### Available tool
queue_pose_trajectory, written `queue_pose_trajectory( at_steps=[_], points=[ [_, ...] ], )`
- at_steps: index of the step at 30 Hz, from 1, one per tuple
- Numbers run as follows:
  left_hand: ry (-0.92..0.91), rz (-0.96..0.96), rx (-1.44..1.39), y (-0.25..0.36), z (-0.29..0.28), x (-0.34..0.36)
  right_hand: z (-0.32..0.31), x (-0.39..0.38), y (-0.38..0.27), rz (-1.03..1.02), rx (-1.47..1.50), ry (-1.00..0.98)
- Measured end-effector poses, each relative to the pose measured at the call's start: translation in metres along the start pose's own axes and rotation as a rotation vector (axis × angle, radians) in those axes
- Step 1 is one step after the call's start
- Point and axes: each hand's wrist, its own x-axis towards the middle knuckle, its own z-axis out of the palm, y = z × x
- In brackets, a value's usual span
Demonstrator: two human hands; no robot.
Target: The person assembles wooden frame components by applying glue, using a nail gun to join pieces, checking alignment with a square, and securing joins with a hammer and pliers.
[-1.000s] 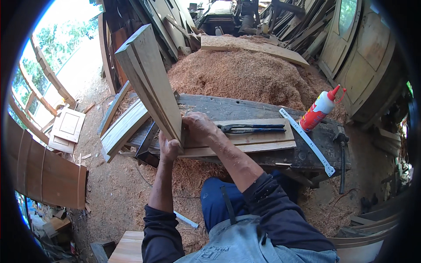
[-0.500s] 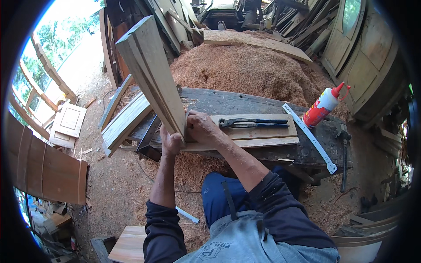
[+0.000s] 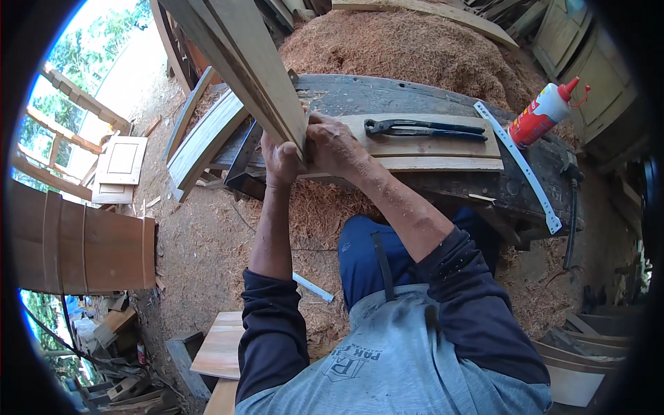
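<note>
A long grooved wooden board (image 3: 243, 66) stands tilted over the bench, its top leaning to the far left and out of view. My left hand (image 3: 280, 162) is wrapped round its lower end, thumb on the near side and the other fingers mostly hidden behind the wood. Against the right side of that end my right hand (image 3: 337, 146) is closed with curled fingers; whatever they pinch is hidden. Just right of it a second grooved board (image 3: 432, 160) lies flat, with dark pincers (image 3: 425, 129) resting on top.
The dark workbench (image 3: 360, 93) carries a red-and-white glue bottle (image 3: 536, 119) and a perforated white strip (image 3: 519, 168) at the right. More planks (image 3: 207, 142) rest at its left end. A shavings heap (image 3: 401, 45) rises behind, and a small panel door (image 3: 120, 160) lies at left.
The view has shifted, so the bench and hands sit higher in the picture and the board's top is cut off. Both hands keep their places at the board's lower end.
</note>
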Motion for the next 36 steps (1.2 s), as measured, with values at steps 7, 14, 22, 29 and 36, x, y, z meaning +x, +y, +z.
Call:
queue_pose_trajectory(
  at_steps=[7,14,22,29,36],
  points=[
    [0.0,0.034,0.101,-0.002,-0.005,0.003,-0.025,0.012,-0.003,0.171,-0.109,-0.181],
    [0.004,0.035,0.105,-0.006,-0.005,-0.004,-0.029,0.023,-0.008,0.254,-0.204,-0.281],
    [0.005,0.043,0.162,-0.01,-0.008,-0.006,-0.029,0.04,0.004,0.229,-0.311,-0.357],
    [0.024,0.045,0.132,-0.002,0.001,-0.001,-0.026,0.031,0.009,0.257,-0.146,-0.264],
    [0.007,0.052,0.188,-0.004,-0.002,0.003,-0.018,0.02,0.022,0.237,-0.022,-0.041]
  ],
)
